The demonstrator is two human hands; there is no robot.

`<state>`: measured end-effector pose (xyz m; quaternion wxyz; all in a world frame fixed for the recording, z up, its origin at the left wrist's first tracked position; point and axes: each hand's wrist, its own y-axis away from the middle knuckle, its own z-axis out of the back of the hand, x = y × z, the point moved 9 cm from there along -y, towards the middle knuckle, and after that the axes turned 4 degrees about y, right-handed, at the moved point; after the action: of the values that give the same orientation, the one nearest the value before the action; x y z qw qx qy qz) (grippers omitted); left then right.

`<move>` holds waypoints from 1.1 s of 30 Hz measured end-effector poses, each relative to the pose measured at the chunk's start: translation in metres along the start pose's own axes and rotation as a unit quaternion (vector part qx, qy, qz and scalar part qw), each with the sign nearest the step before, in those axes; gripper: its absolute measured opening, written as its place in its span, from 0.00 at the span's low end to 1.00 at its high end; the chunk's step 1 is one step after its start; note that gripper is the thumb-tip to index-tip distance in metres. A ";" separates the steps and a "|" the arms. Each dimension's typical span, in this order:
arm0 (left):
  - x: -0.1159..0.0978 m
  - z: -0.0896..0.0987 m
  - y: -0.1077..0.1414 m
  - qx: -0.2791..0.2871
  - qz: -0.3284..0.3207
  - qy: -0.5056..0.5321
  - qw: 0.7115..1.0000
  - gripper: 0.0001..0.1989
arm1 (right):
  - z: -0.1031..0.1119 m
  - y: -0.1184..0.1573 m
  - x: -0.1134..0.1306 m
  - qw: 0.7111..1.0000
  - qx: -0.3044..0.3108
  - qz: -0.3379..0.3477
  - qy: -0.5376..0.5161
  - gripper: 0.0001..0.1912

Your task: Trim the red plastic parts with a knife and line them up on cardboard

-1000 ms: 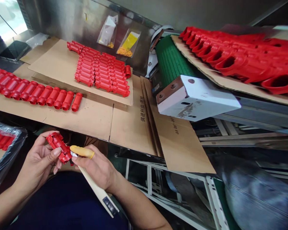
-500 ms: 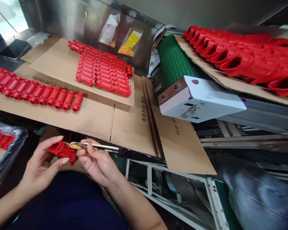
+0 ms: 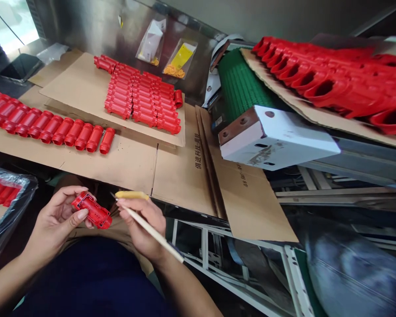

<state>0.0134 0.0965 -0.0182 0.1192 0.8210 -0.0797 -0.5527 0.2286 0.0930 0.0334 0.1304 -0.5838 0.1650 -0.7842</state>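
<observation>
My left hand (image 3: 54, 218) is closed around a red plastic housing (image 3: 93, 211), a short tube with a rectangular recessed opening facing up. Fingers support it from behind while the thumb presses on its near side. My right hand (image 3: 145, 224) pinches a slim tool with a pale handle (image 3: 155, 235), its thin dark tip just right of the housing and apart from it. The handle slants down toward my right wrist. A yellow cover (image 3: 130, 194), which looks like a finger cot, lies along the right index finger.
Red tubes (image 3: 64, 130) line the cardboard-covered bench, with more on a cardboard sheet (image 3: 75, 83). Small bags (image 3: 180, 59) and a phone (image 3: 21, 67) lie behind. At right, a green conveyor (image 3: 240, 83) with a white metal end carries red housings (image 3: 346, 83). A plastic-lined box (image 3: 26, 182) stands left.
My right hand has drawn the tool back from the housing and turned it, so its handle slants downward. My left hand has tilted the housing so its recessed side shows more.
</observation>
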 end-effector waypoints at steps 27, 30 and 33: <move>0.003 -0.012 0.013 -0.010 0.032 -0.019 0.999 0.20 | -0.019 0.007 0.033 0.992 -0.004 0.127 -0.022 0.10; 0.005 -0.013 0.014 -0.010 0.042 -0.018 0.999 0.21 | -0.019 0.007 0.033 0.992 -0.004 0.127 -0.021 0.10; 0.005 -0.012 0.014 -0.012 0.038 -0.030 0.999 0.22 | -0.019 0.007 0.033 0.992 -0.009 0.127 -0.019 0.10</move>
<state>0.0266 0.0832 -0.0140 0.1474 0.7992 -0.1077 -0.5727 0.2014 0.0755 0.0549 0.2268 -0.5741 0.2427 -0.7484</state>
